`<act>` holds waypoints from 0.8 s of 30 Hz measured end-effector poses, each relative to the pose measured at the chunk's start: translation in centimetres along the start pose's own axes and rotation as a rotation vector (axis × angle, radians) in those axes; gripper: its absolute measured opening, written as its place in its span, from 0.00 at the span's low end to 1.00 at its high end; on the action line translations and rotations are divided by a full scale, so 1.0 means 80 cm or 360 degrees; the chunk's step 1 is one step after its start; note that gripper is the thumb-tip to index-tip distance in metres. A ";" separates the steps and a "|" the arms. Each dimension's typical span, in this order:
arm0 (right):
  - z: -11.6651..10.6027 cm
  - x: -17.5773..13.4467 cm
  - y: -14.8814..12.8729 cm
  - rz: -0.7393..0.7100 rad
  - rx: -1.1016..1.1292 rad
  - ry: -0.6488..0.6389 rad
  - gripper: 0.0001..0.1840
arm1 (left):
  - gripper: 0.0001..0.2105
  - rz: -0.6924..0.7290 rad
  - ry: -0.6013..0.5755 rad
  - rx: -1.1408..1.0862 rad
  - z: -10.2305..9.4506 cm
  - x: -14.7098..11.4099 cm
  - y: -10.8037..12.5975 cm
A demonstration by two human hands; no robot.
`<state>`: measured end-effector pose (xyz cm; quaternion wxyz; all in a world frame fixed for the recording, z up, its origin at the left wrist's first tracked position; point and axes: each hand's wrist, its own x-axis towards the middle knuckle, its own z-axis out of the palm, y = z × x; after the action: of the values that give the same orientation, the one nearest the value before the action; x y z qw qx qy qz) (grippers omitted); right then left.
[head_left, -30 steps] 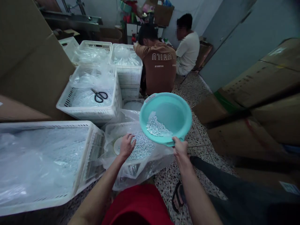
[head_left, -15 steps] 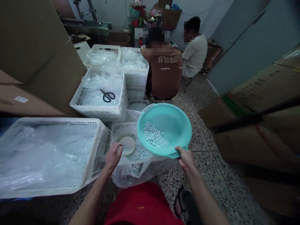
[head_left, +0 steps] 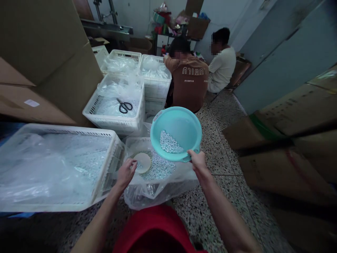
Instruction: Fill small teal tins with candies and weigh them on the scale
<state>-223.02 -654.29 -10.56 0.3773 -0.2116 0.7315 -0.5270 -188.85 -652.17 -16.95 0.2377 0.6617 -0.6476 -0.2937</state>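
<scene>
My right hand (head_left: 198, 161) is closed on the near right edge of a turquoise plastic basin (head_left: 184, 123). The basin is tilted, with a heap of small pale pieces (head_left: 168, 142) at its lower left side. It hangs over part of a plastic-lined bin (head_left: 155, 181) that holds many similar small pieces (head_left: 160, 168). In that bin lies a small translucent bowl (head_left: 144, 162) with a few pieces inside. My left hand (head_left: 127, 172) pinches the bowl's left rim; the fingertips are partly hidden.
A large white crate (head_left: 106, 168) with plastic-covered pieces stands at left. Scissors (head_left: 124, 106) lie on a stacked crate (head_left: 113, 121) behind. Two people crouch ahead, one in a brown shirt (head_left: 191, 86), one in white (head_left: 223, 66). Cardboard boxes (head_left: 286, 168) line the right.
The basin in my right hand has moved left and slightly away, further over the bin. My left hand stays at the small bowl. The person in brown has shifted, with an arm now showing.
</scene>
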 end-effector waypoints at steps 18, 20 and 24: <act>0.002 0.006 -0.048 -0.0589 -0.0374 -0.0342 0.27 | 0.09 0.0364 0.0254 -0.0064 0.020 0.052 0.069; -0.002 -0.001 -0.047 -0.0615 -0.0389 -0.0303 0.26 | 0.09 0.0527 0.0350 0.0004 0.035 0.069 0.085; -0.010 -0.028 -0.053 -0.0628 -0.0316 -0.0341 0.26 | 0.14 0.0771 0.0403 0.0163 0.073 0.125 0.128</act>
<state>-222.62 -653.73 -5.75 0.3197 -0.4412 0.6801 -0.4906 -200.37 -662.22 -14.77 0.3463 0.5303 -0.7660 -0.1101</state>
